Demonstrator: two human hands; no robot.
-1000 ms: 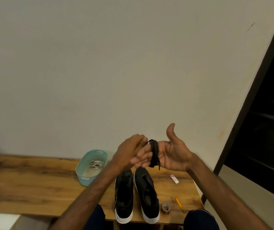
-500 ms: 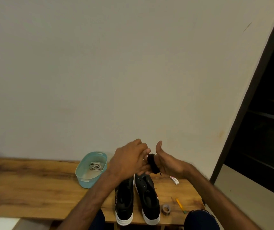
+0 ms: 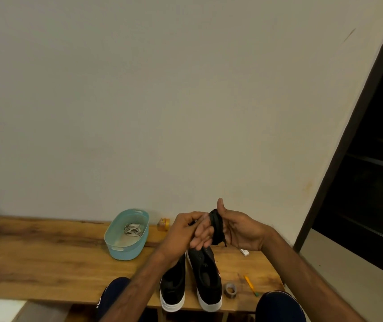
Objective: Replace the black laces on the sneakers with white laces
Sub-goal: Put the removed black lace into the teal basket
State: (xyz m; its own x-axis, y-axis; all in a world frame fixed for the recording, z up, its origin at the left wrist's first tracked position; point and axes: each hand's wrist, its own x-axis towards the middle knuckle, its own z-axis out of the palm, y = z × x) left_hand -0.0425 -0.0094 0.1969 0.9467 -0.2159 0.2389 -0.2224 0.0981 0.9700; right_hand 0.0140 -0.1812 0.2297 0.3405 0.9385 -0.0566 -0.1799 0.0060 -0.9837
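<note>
Head view, gist: the person sits at a wooden desk (image 3: pixel 34 256), both hands up above the shoes, bundling a lace.
Right hand (image 3: pixel 239 228): palm up, fingers fairly straight, thumb sticking up. It isn't gripping, it's acting as a spool.
Black lace (image 3: pixel 217 225): wound in a coil round the right hand's fingers, with a short tail hanging below.
Left hand (image 3: pixel 181 231): fingers curled right against the coil. It looks like it's pinching a bit of the lace, though that part is tiny.
Sneakers (image 3: pixel 206 270): side by side on the desk under the hands, toes toward the wall. The right one's eyelets look bare, and the forearm partly hides the left one.
White laces (image 3: pixel 133 229): bunched in the teal tub (image 3: pixel 127 233), just left of the shoes.
Other stuff: a tape roll (image 3: pixel 230 290) and a pencil (image 3: pixel 250 284) to the right of the shoes.
Step, my guess: finishing the black bundle before moving on to the white laces.
Tips: keep the wraps snug but loose enough to slide off. Tuck the tail under a wrap, then pull the coil off in one go so it doesn't spring apart.
Risk: the loose tail could unravel the whole thing.
</note>
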